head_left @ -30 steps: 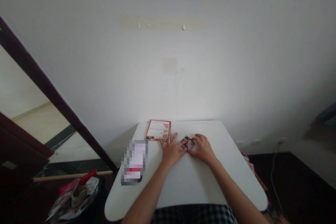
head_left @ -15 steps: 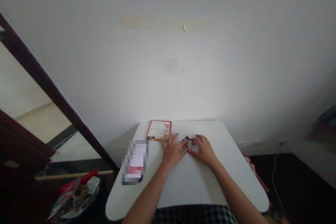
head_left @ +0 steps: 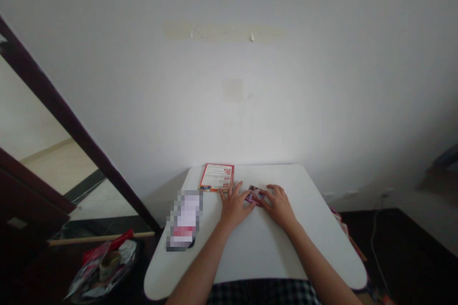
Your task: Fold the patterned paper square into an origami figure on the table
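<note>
Working close to the far edge of the white table, the person has both hands low around a small printed packet. The packet lies flat between the hands, just right of a red-edged booklet. The left hand is open, with fingers spread on the table, and its thumb reaches the packet's left end. The right hand is half curved, with its fingertips at the right end; I cannot tell if they really grip. For careful work, light fingertip pressure seems best, because the packet looks thin and small. Keeping both forearms low on the table should also help the hands stay steady. A blurred pack lies nearer the left edge, well clear of the hands.
</note>
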`<action>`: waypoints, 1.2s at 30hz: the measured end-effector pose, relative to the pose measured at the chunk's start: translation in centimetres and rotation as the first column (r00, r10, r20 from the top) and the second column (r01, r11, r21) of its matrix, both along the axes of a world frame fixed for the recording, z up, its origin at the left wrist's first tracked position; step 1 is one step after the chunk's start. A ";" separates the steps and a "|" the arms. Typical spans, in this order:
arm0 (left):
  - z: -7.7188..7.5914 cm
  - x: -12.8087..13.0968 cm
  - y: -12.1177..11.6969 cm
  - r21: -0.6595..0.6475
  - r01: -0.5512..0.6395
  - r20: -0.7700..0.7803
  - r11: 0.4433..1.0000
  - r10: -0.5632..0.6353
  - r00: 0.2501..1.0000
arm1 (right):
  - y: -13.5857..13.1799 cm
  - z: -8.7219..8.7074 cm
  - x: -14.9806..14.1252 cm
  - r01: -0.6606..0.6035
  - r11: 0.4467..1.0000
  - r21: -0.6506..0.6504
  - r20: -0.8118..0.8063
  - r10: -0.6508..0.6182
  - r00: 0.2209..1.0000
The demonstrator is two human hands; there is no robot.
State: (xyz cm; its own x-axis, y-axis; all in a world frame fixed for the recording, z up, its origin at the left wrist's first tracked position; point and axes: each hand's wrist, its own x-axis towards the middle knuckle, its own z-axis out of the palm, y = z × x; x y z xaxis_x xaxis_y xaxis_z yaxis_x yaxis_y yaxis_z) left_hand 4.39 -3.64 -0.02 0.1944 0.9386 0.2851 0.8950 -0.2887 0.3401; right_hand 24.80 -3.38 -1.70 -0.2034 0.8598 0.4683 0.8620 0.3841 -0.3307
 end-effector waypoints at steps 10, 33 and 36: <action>-0.1 -0.5 0.1 0.030 0.055 0.051 0.998 -0.057 0.997 | 0.4 -0.7 0.3 0.007 1.000 0.028 0.030 -0.007 1.000; 0.3 -0.4 0.1 0.051 0.014 0.117 0.999 -0.020 0.993 | 0.4 -0.2 0.7 -0.194 0.981 0.009 -0.017 0.194 0.981; 0.4 -0.5 0.1 0.048 0.029 0.115 0.998 -0.035 0.993 | 0.5 -0.3 0.7 -0.191 0.981 -0.030 -0.041 0.189 0.981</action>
State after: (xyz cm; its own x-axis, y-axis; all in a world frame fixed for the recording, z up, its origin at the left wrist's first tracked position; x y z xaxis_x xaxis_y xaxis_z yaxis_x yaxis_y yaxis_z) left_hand 3.87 -3.55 0.37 0.1873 0.9178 0.3500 0.8405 -0.3342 0.4264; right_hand 25.54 -2.85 -2.04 -0.3473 0.8224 0.4507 0.7610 0.5280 -0.3770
